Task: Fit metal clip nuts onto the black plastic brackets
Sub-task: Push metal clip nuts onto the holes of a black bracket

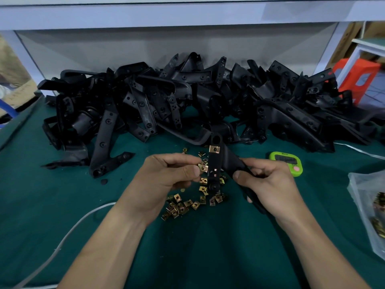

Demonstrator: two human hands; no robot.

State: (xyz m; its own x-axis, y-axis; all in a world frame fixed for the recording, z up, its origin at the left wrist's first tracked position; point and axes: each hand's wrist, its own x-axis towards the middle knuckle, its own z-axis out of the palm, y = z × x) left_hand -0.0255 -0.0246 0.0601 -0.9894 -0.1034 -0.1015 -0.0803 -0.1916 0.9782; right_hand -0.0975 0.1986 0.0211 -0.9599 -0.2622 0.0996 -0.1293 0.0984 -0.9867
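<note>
Right hand (pixel 270 184) grips bracket (pixel 214 163) above counter (pixel 62 195); one nut (pixel 214 149) already seated. Left hand (pixel 168 174) fingers pinch second clip nut (pixel 203 167) at bracket edge. Next, probably: align, push on.

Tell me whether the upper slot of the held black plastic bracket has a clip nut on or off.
On: a brass-coloured metal clip nut sits clipped over the black plastic bracket near its top.

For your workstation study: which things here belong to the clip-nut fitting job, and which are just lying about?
Job: held bracket; clip nut in left hand; right hand; loose clip nuts; bracket pile.
Lying about: green timer; white cable; orange box.
</note>
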